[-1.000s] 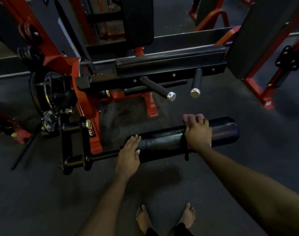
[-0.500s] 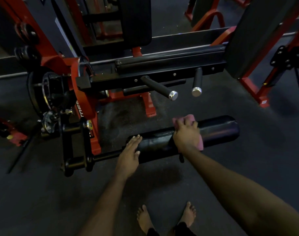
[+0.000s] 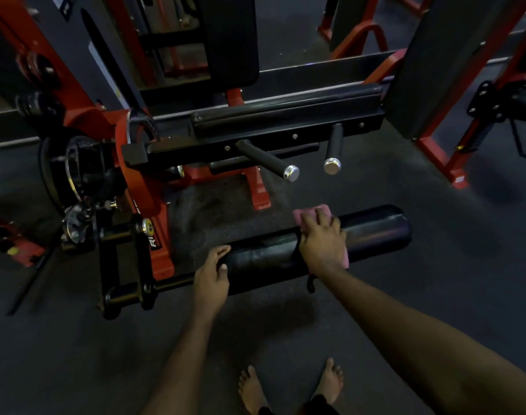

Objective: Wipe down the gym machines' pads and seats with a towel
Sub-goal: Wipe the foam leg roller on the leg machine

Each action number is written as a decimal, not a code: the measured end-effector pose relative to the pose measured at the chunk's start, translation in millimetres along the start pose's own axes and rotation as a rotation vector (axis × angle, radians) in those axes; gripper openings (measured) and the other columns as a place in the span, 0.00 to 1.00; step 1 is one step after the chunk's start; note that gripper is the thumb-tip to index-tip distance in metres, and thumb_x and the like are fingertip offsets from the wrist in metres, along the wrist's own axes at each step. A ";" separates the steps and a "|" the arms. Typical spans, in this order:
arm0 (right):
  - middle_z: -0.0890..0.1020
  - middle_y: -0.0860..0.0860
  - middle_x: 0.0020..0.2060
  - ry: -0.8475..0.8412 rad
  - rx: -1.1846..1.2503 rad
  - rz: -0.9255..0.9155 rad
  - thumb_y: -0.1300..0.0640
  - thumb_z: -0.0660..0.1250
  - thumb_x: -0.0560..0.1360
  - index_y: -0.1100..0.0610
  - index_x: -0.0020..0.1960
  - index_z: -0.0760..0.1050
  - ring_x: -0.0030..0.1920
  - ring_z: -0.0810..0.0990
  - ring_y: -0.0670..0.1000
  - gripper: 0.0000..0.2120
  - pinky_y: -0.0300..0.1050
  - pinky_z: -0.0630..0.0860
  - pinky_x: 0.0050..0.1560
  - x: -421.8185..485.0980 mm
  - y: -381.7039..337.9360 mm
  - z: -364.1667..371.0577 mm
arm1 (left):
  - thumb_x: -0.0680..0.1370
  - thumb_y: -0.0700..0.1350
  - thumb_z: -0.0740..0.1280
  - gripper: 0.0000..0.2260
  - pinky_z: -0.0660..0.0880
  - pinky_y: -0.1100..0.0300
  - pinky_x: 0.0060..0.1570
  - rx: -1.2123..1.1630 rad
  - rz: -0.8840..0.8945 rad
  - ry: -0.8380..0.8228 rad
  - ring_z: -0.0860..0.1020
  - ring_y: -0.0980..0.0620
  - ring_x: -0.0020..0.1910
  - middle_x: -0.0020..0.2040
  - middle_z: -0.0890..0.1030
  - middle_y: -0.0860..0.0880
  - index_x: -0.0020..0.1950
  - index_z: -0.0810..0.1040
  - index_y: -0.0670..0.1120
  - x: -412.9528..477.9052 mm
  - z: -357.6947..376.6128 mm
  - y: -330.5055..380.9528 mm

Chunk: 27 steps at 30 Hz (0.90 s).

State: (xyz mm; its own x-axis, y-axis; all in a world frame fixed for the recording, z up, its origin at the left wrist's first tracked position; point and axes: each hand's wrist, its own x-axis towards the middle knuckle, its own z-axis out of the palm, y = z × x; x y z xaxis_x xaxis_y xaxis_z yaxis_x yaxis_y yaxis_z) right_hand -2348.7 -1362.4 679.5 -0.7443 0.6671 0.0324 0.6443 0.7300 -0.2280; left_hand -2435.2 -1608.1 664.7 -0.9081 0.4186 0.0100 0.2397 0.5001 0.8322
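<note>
Both hands rest on the roller pad (image 3: 372,232), which lies lengthwise left to right. Right hand (image 3: 321,241) presses the pink towel (image 3: 308,211) near mid-pad; left hand (image 3: 212,275) lies open, steadying the left end. Unwiped length runs rightward, nearer the right hand.

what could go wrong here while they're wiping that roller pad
The roller pad sits on a pivoting arm, so pressure from the right hand and pink towel might swing it; the left hand only rests on its end. The bare feet stand close below the pad. The chrome-capped handles jut toward the person.
</note>
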 end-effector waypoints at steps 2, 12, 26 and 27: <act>0.73 0.57 0.64 0.013 -0.014 0.014 0.56 0.67 0.72 0.50 0.64 0.73 0.58 0.72 0.63 0.20 0.58 0.73 0.57 -8.5 -28.4 4.6 | 0.79 0.31 0.62 0.17 0.68 0.61 0.67 0.003 -0.024 -0.007 0.76 0.55 0.65 0.64 0.81 0.54 0.65 0.77 0.45 4.0 0.0 -1.7; 0.80 0.55 0.64 0.115 0.389 0.065 0.45 0.55 0.81 0.54 0.66 0.79 0.62 0.75 0.59 0.21 0.53 0.72 0.60 -3.5 11.5 -8.3 | 0.82 0.45 0.61 0.10 0.74 0.51 0.52 0.160 -0.027 0.360 0.78 0.43 0.53 0.53 0.80 0.43 0.58 0.80 0.45 17.0 56.4 73.9; 0.75 0.59 0.70 0.054 0.063 0.027 0.57 0.66 0.77 0.57 0.70 0.75 0.71 0.70 0.62 0.21 0.60 0.74 0.62 -18.5 59.5 12.5 | 0.79 0.50 0.63 0.15 0.72 0.45 0.61 0.733 -0.163 0.095 0.69 0.39 0.66 0.65 0.77 0.45 0.64 0.79 0.50 26.4 77.8 73.1; 0.75 0.58 0.70 0.051 0.069 0.031 0.57 0.66 0.78 0.57 0.70 0.75 0.71 0.70 0.62 0.21 0.60 0.73 0.62 -18.7 58.7 12.6 | 0.79 0.50 0.63 0.14 0.73 0.45 0.61 0.736 -0.189 0.107 0.68 0.40 0.66 0.65 0.76 0.45 0.63 0.78 0.50 28.7 63.6 65.4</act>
State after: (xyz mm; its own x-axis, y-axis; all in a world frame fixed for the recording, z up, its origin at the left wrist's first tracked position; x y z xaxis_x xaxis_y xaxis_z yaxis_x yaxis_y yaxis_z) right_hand -2299.2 -1333.8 653.2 -0.7135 0.6968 0.0733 0.6517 0.6984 -0.2960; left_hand -2423.7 -1515.2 684.2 -0.9756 0.2193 -0.0112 0.2102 0.9473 0.2417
